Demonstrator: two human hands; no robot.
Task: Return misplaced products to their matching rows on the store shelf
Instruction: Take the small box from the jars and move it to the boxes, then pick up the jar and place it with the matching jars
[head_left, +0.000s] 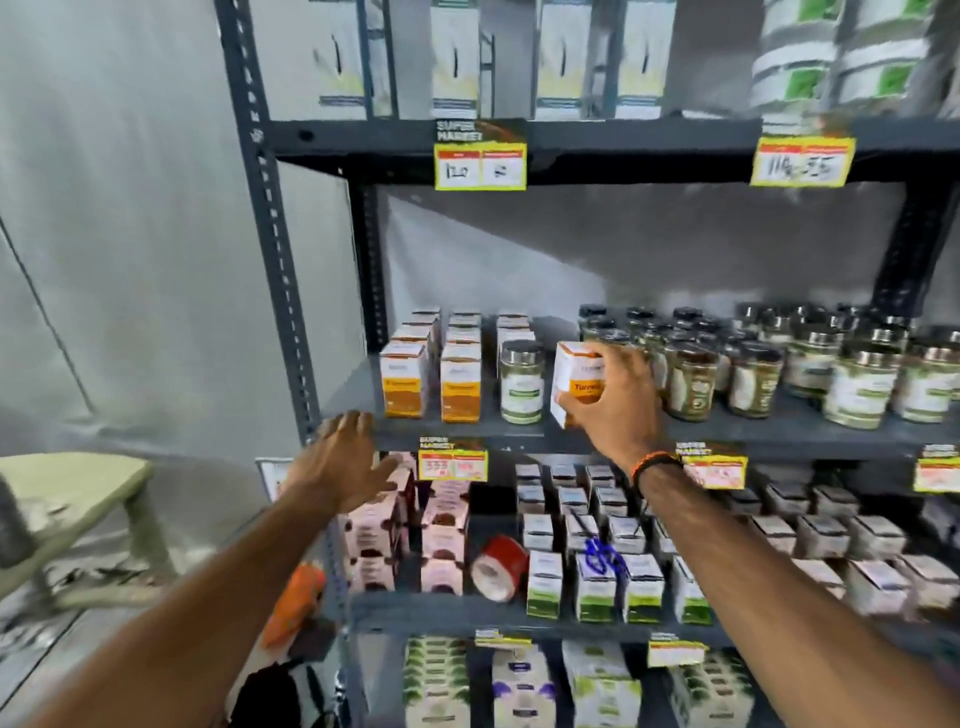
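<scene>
Head view: your right hand (613, 400) grips an orange-and-white box (574, 382) before the jars (748, 374). Your left hand (343, 462) hangs open, empty, at the shelf (467, 431) edge.

Middle shelf (727, 434): at left, rows of turmeric boxes (457, 384) run front to back; one jar (522, 382) stands at the front of the third row, right of them. Further right, jars (753, 364) are ranked in rows. Between the lone jar and these, a box (574, 382) is held tilted in the right hand (615, 402), just above the shelf. The left hand (345, 457) is spread at the shelf's front left corner, before the lower shelf (467, 613), on which cartons (441, 530), a tape roll (498, 569) and small boxes (595, 587) are set left to right.
</scene>
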